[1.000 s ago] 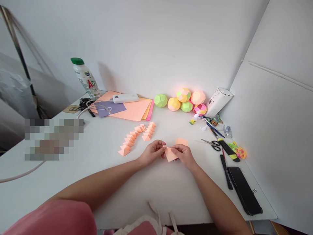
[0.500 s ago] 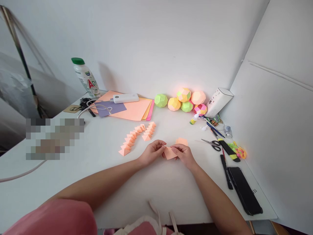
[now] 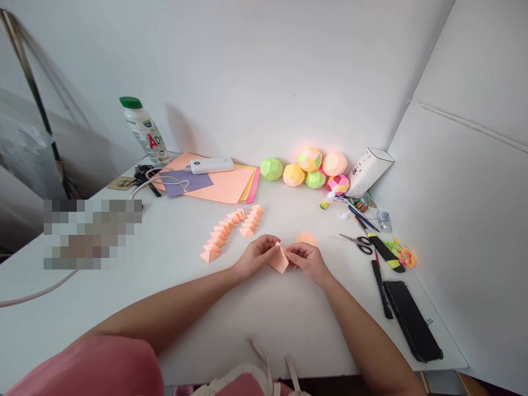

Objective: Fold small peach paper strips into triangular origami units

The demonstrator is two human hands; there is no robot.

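Note:
My left hand point(image 3: 256, 254) and my right hand point(image 3: 307, 258) meet near the middle of the white table point(image 3: 177, 308), both pinching a small peach paper piece point(image 3: 280, 259) that is folded and stands partly upright between the fingertips. Just behind my right hand lies a small stack of peach paper squares point(image 3: 307, 238). To the left of my left hand, two curved rows of folded peach paper units point(image 3: 229, 226) stand on the table.
Coloured paper sheets point(image 3: 218, 184) with a white power bank point(image 3: 212, 165) lie at the back beside a white bottle point(image 3: 144, 132). Several paper balls point(image 3: 309, 168) sit by the wall. Scissors point(image 3: 358, 242), pens, a black phone point(image 3: 412, 320) and a white box point(image 3: 368, 170) are at right.
The peach paper between my fingers has been folded up from lying flat to a raised, creased shape. Both hands stay in place.

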